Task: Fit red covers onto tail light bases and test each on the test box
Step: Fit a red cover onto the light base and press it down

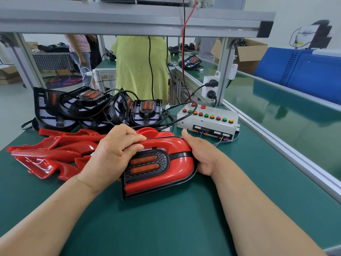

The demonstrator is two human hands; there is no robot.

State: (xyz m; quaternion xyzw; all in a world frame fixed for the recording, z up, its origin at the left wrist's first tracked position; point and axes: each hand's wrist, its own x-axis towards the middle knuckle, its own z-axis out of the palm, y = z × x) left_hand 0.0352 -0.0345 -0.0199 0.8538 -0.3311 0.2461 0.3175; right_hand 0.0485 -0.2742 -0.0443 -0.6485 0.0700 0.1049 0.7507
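Tail light (147,163), red cover (177,169) fitted, on table (166,228): left hand (114,154) fingers curled over its 11 o'clock edge, right hand (201,156) fingers gripping its 3 o'clock end.

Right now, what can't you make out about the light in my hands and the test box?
Head view only:
- Light edge under the left hand: covered, so whether the cover sits flush there is hidden.
- Any cable or plug on the light: hidden if beneath it.
- Any lettering on the test box: too small to read.
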